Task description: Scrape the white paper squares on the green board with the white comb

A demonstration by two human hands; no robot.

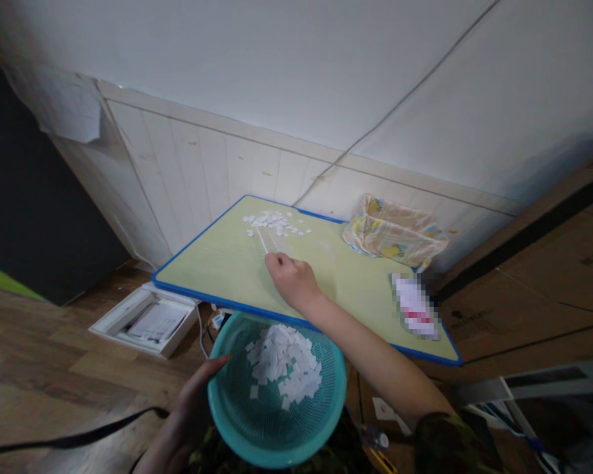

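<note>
My left hand [190,411] grips the near-left rim of a teal mesh basket [237,431], holding it just below the table's front edge. Several white paper squares [284,362] lie heaped inside it. My right hand [292,278] rests on the yellow-green table top [217,260] with the fingers curled down, closed on a thin white stick [263,241] that reaches toward a scatter of small white paper bits [273,222] at the table's far side.
A patterned fabric box [393,232] sits at the table's back right, against the white panelled wall. A blurred flat item [415,306] lies near the right front edge. A white tray with papers [145,321] is on the wooden floor; cardboard boxes [543,289] stand right.
</note>
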